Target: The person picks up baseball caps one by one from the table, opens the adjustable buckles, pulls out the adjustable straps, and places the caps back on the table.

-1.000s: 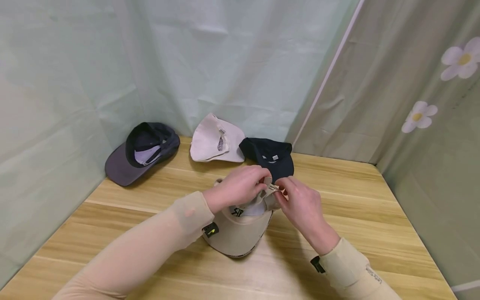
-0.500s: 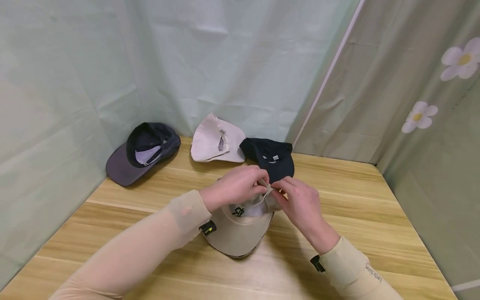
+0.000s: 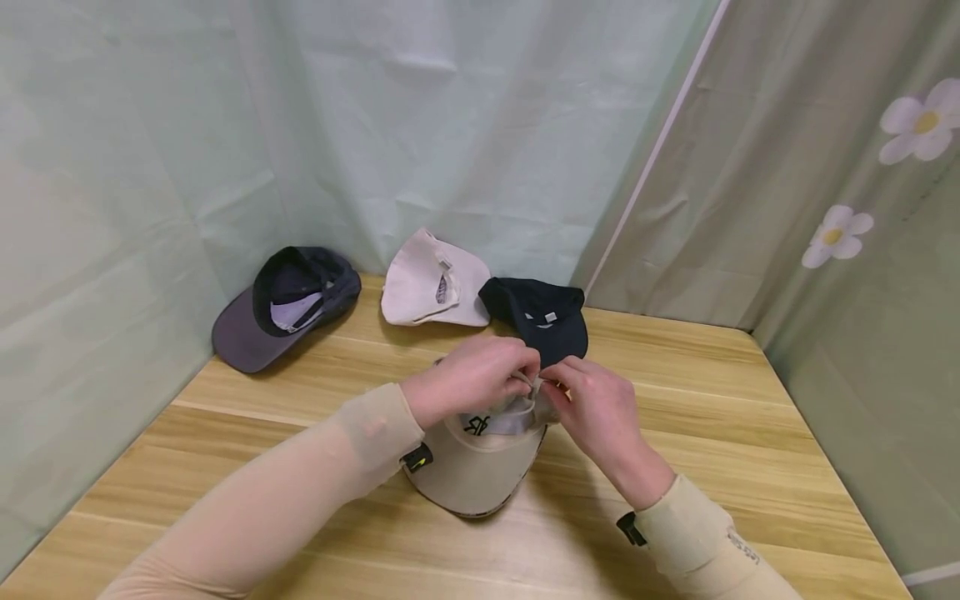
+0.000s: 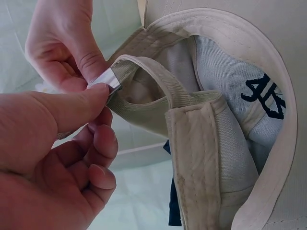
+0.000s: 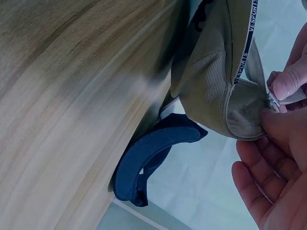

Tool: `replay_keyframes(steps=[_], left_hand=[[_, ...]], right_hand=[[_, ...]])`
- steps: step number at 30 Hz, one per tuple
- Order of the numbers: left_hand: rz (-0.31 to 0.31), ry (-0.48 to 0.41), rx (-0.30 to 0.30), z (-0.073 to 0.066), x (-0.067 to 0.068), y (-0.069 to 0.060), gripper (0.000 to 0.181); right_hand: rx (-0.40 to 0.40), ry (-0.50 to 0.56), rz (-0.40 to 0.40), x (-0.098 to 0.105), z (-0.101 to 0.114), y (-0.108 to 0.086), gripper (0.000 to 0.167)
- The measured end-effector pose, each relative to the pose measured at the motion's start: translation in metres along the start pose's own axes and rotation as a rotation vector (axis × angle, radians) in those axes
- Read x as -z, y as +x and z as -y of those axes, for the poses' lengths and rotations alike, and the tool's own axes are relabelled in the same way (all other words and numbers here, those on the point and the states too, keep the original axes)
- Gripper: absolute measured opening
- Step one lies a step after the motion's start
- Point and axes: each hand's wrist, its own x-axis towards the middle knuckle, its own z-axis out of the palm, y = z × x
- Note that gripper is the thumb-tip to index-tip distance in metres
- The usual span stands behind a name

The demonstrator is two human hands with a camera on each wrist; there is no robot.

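A beige baseball cap point(image 3: 480, 479) rests in front of me, brim toward me and its inside facing up, with dark lettering point(image 4: 265, 96) inside. Its back strap point(image 4: 165, 79) forms a loop running to a silver metal buckle point(image 4: 108, 81). My left hand point(image 3: 476, 375) pinches the strap at the buckle, its thumb on the metal. Close against it, my right hand point(image 3: 600, 408) pinches the strap end beside the buckle between thumb and forefinger. Curled fingers partly hide the strap's free end.
A dark purple-grey cap point(image 3: 247, 329) lies at the back left. Along the back edge are a pale pink cap point(image 3: 412, 287) and a navy cap point(image 3: 562, 333), just behind my hands. Curtains surround the wooden table point(image 3: 720, 417).
The metal buckle showed between my hands a second ago; in the head view it is now hidden by the fingers. Both hands have drawn slightly closer together, and the strap has turned.
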Motion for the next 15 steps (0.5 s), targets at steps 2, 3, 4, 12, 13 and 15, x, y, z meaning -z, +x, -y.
replay_keyframes(steps=[2, 3, 4, 12, 13, 15], left_hand=[[-0.012, 0.008, -0.018, -0.0008, 0.0000, -0.0010, 0.012], [-0.018, 0.012, -0.025, -0.0010, 0.0000, -0.0015, 0.013], [-0.023, 0.017, -0.033, -0.0013, -0.0002, -0.0019, 0.013], [-0.054, 0.054, -0.084, -0.0044, -0.0015, -0.0036, 0.019], [-0.057, 0.057, -0.091, -0.0047, -0.0016, -0.0039, 0.019], [-0.066, 0.063, -0.109, -0.0051, -0.0017, -0.0048, 0.020]], right_hand=[[0.002, -0.004, -0.003, -0.0003, 0.0005, -0.0002, 0.020], [0.002, -0.006, -0.006, -0.0005, 0.0007, -0.0003, 0.020], [0.001, -0.008, -0.008, -0.0007, 0.0008, -0.0005, 0.019], [-0.020, -0.025, -0.017, -0.0028, -0.0009, -0.0018, 0.016], [-0.021, -0.028, -0.014, -0.0032, -0.0019, -0.0023, 0.015], [-0.033, -0.035, -0.014, -0.0032, -0.0049, -0.0035, 0.015]])
